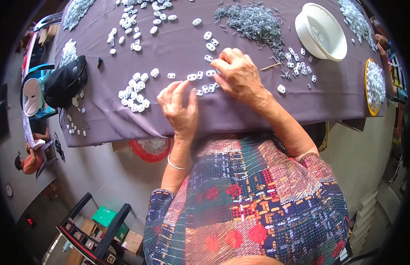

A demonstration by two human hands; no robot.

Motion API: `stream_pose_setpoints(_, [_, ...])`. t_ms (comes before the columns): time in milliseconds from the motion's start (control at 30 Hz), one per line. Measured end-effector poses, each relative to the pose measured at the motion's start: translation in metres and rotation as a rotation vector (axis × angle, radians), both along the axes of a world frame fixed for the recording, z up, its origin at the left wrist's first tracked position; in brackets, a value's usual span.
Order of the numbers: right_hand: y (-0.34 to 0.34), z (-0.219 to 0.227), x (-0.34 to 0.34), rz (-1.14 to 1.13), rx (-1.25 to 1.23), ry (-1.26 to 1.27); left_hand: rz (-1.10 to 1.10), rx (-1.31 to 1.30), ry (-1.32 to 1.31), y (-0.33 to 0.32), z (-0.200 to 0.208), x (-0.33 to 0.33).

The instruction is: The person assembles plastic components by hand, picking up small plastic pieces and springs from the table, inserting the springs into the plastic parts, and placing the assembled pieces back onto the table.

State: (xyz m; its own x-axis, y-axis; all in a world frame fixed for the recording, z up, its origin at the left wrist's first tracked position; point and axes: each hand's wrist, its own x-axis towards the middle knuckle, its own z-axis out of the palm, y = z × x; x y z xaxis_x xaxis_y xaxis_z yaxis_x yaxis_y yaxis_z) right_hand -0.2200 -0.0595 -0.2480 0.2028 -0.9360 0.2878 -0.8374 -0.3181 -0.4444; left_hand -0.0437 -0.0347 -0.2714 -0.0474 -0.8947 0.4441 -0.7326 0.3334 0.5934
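Head view only: white two-hole pieces loose on the cloth-covered worktop, a short line directly ahead of both hands, a second short row just nearer the body, a cluster off to the left, more up top. Left hand: fingers loosely parted, tips right beside one piece, nothing visible in the gap. Right hand: thumb and index nearly together over the piece at the right end of the line; contact hidden, so cannot tell about an actual hold. Handling, by judgement: likely hard plastic, very light, stiff, a bit slick, easy to flick away over the cloth; not very fragile. Best taken across the long outer edges with thumb and index, keeping both holes uncovered. Containers next: white bowl at upper right, mostly bare inside, a couple of pale pieces on its wall. Orange-rimmed tray at the right edge, heaped with small whitish bits. Red basin below the worktop at left, also full of whitish bits, too small to identify. Uncontained: heap of thin grey pins left of the bowl, thin pointed stick near its lower end.
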Motion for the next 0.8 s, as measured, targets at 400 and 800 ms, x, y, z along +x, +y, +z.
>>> stream_pose_setpoints(400, [0.001,0.000,-0.003,0.059,-0.113,0.193,0.035,0.031,0.108,0.001,-0.007,0.003])
stream_pose_setpoints(800, [-0.013,-0.013,0.034,-0.002,0.055,0.114,0.043,0.011,0.163,0.000,-0.007,0.002])
